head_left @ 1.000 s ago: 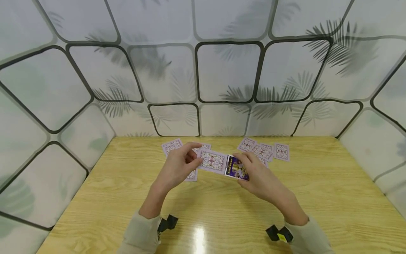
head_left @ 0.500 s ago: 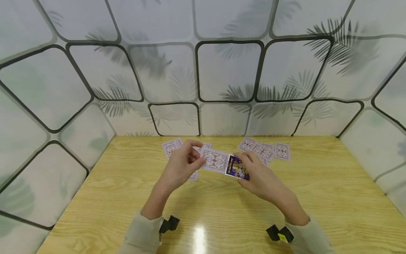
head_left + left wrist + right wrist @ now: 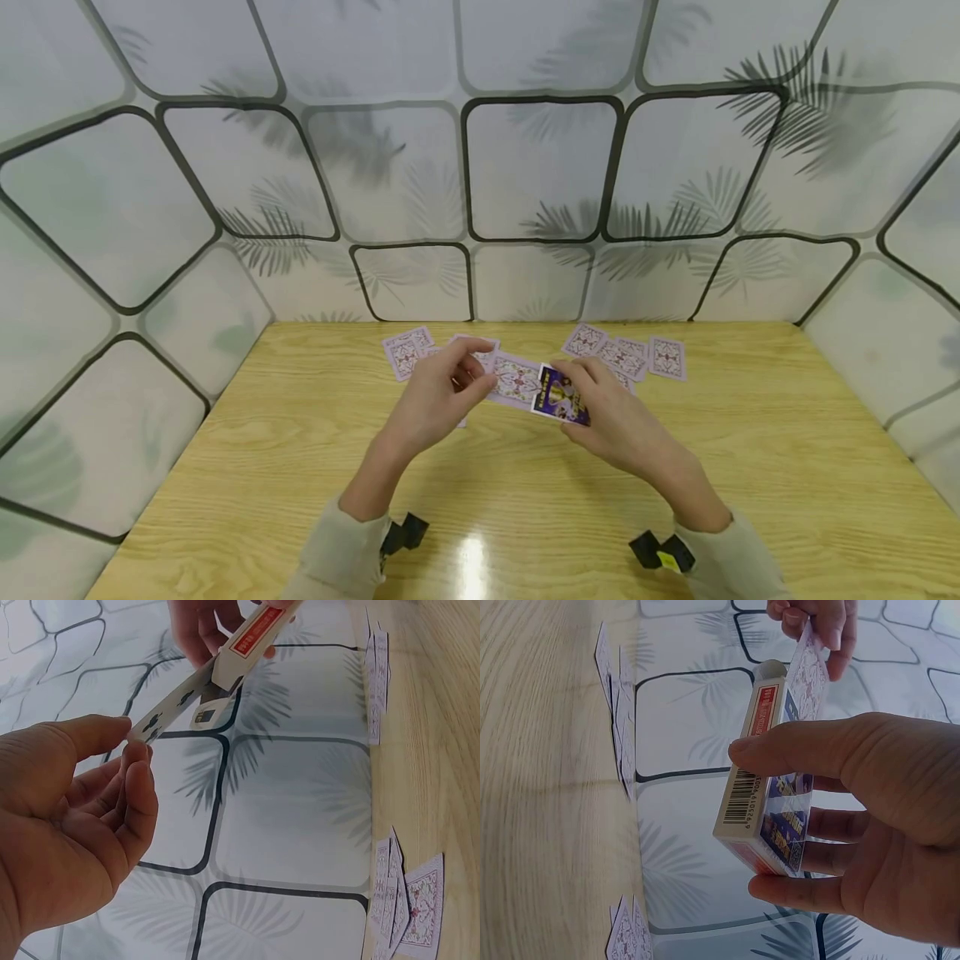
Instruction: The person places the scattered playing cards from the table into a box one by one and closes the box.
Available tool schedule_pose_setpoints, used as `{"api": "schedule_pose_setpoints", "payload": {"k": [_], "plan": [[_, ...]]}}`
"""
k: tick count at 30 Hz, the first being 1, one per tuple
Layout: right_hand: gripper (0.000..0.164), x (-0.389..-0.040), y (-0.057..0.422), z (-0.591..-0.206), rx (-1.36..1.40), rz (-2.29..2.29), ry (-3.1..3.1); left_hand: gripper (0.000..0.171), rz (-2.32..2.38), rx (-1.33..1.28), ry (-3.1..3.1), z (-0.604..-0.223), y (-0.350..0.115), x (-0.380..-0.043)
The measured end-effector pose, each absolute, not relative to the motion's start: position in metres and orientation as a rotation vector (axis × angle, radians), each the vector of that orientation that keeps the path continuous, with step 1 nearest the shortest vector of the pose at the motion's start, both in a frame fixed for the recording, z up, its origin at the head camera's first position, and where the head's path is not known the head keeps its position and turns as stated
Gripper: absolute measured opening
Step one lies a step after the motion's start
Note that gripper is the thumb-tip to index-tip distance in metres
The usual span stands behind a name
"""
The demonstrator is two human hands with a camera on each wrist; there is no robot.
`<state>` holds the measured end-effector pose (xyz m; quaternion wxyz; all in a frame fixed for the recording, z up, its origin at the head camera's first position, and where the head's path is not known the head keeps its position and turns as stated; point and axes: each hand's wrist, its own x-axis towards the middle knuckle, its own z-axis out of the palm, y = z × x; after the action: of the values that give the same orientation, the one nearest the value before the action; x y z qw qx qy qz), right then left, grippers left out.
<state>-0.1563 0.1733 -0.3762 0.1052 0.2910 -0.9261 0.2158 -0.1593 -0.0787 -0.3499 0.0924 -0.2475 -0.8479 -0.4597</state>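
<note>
My left hand (image 3: 429, 402) pinches the end of a playing card (image 3: 517, 380) between thumb and finger. The card's patterned back shows in the head view, and black pips show on its face (image 3: 174, 703) in the left wrist view. Its other end is inside the open mouth of a card box (image 3: 559, 395), purple on its broad face. My right hand (image 3: 626, 427) grips this box, with the thumb along a narrow side bearing a barcode (image 3: 742, 796). The box's end flap (image 3: 211, 714) stands open beside the card. Both hands hold these things above the table.
On the wood-grain table (image 3: 480, 492), several playing cards (image 3: 405, 357) lie back up at the far left. Another loose group (image 3: 621, 358) lies at the far right, with a single card (image 3: 667, 358) beside it. A patterned fabric wall (image 3: 540, 175) rises behind the table.
My left hand has moved right with the card, and less of the card shows outside the box. The right hand and box have stayed nearly still.
</note>
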Motion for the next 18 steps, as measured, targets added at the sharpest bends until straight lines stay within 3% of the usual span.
{"api": "schedule_pose_setpoints", "payload": {"k": [18], "plan": [[0.075, -0.155, 0.175, -0.375, 0.859, 0.653, -2.703, 0.042, -1.344, -0.843, -2.548, -0.352, -0.064, -0.154]]}}
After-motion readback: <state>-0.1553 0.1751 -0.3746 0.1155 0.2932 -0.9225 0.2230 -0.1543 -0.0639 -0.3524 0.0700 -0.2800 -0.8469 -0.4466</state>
